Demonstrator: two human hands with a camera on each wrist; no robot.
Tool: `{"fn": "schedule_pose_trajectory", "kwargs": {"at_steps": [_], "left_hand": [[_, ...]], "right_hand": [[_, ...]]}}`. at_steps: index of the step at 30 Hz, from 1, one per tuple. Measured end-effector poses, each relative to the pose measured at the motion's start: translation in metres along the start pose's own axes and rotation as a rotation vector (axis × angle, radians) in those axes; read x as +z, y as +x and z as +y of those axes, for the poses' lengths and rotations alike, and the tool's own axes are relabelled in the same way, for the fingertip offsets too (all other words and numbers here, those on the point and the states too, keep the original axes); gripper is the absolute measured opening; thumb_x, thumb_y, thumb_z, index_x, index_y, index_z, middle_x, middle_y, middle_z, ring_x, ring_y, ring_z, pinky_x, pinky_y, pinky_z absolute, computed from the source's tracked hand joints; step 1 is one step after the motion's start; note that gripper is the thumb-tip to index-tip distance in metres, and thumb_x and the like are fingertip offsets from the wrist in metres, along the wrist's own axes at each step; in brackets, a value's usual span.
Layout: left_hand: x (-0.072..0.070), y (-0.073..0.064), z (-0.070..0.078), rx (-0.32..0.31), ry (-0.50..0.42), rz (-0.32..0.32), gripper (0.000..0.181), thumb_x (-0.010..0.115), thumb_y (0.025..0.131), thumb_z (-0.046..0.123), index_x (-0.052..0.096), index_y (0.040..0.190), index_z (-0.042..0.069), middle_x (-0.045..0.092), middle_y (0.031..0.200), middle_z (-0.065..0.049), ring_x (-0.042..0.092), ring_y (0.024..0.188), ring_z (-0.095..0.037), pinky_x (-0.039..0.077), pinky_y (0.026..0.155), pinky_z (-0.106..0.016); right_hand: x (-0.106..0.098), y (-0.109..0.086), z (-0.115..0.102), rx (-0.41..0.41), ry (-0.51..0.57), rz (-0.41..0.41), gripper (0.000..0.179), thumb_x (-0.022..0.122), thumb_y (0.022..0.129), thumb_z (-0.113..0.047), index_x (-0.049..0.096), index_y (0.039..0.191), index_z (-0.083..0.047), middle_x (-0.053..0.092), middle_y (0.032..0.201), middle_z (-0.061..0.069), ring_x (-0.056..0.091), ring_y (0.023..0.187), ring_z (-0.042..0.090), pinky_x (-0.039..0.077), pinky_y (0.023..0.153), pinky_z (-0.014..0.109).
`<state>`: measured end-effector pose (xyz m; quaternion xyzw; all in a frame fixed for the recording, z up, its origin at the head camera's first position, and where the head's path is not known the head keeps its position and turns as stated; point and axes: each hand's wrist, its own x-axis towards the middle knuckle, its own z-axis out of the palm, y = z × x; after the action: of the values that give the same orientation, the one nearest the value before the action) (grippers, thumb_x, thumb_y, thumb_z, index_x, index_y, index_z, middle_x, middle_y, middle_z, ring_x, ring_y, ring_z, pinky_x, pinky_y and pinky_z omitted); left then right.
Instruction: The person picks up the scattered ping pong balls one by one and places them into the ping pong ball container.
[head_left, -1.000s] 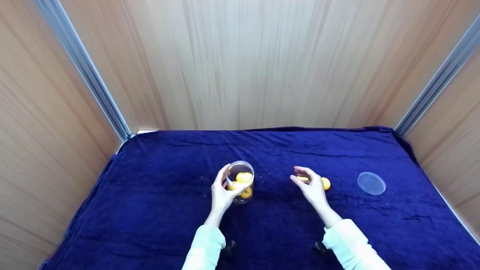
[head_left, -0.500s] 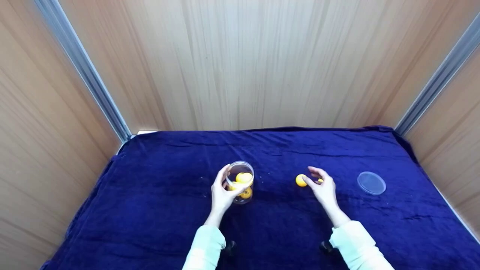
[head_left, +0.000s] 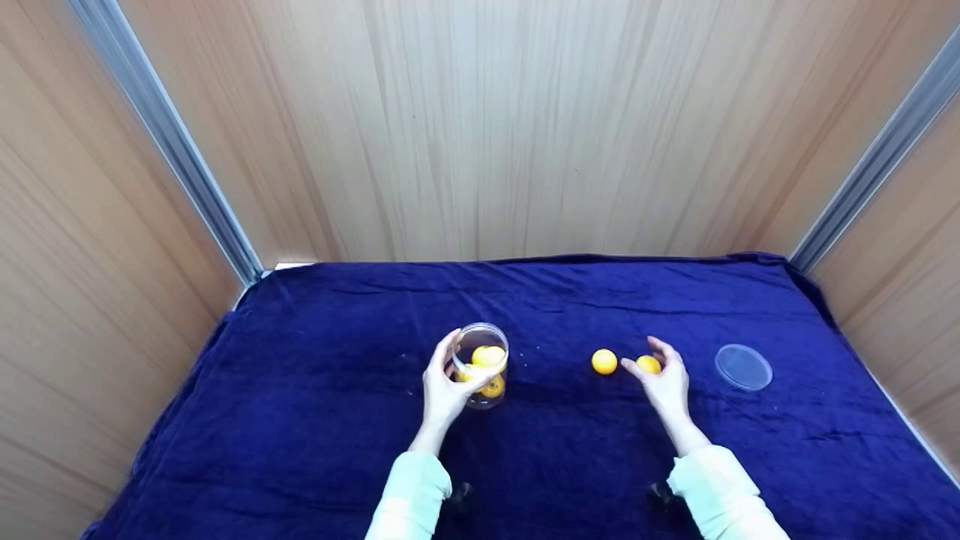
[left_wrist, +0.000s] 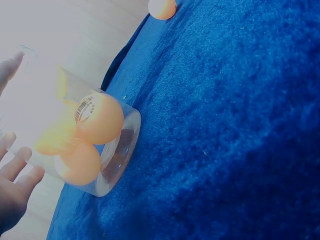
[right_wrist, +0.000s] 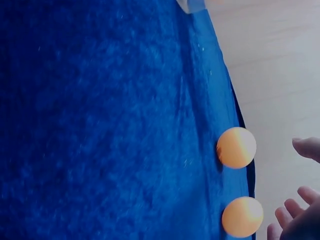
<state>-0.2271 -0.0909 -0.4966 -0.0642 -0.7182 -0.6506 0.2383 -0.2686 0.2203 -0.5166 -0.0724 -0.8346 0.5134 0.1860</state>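
My left hand (head_left: 445,388) holds a clear plastic jar (head_left: 483,403) upright on the cloth, thumb and fingers around its upper part. Inside are several orange ping-pong balls (left_wrist: 101,119), one with printed marks. The jar's mouth is uncovered. Two more balls lie to the right: a left ball (head_left: 604,361) and a right ball (head_left: 649,365). My right hand (head_left: 666,384) hovers over the right ball, thumb and fingers spread to either side of it. In the right wrist view the fingers (right_wrist: 295,207) are apart from both balls.
A round clear lid (head_left: 743,367) lies flat on the dark blue cloth (head_left: 300,420), right of my right hand. Wood-grain panels (head_left: 487,135) stand behind and at both sides, with metal posts (head_left: 180,157) at the corners.
My right hand has moved right, from over the left ball to over the right ball. The left ball now shows fully on the cloth. My left hand and the jar stay put.
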Motion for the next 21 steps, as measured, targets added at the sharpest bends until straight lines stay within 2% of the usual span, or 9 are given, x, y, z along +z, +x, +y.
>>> {"fn": "schedule_pose_trajectory", "kwargs": {"at_steps": [6,13,21], "left_hand": [[0.001,0.0,-0.001,0.006,-0.014,-0.001,0.075,0.08,0.056,-0.001,0.044,0.121,-0.009,0.05,0.118,-0.027,0.046,0.109,-0.041,0.037,0.087,-0.055],[0.0,0.0,0.001,-0.004,-0.007,-0.003,0.075,0.08,0.057,0.0,0.044,0.122,-0.008,0.05,0.119,-0.026,0.046,0.11,-0.04,0.038,0.087,-0.053],[0.0,0.0,0.0,-0.002,-0.003,0.003,0.076,0.081,0.056,0.001,0.044,0.122,-0.008,0.05,0.119,-0.025,0.046,0.109,-0.039,0.038,0.087,-0.052]], "right_hand": [[-0.004,0.003,0.011,0.04,-0.033,0.03,0.061,0.076,0.065,-0.01,0.05,0.117,0.007,0.049,0.114,0.025,0.046,0.101,0.037,0.035,0.086,0.041],[-0.004,0.005,0.021,0.067,-0.07,0.073,0.061,0.077,0.064,-0.011,0.05,0.116,0.008,0.053,0.104,0.026,0.05,0.091,0.036,0.038,0.079,0.039],[-0.002,0.007,0.028,0.108,-0.09,0.068,0.058,0.077,0.064,-0.012,0.052,0.112,0.008,0.054,0.1,0.026,0.053,0.088,0.036,0.039,0.076,0.038]]}}
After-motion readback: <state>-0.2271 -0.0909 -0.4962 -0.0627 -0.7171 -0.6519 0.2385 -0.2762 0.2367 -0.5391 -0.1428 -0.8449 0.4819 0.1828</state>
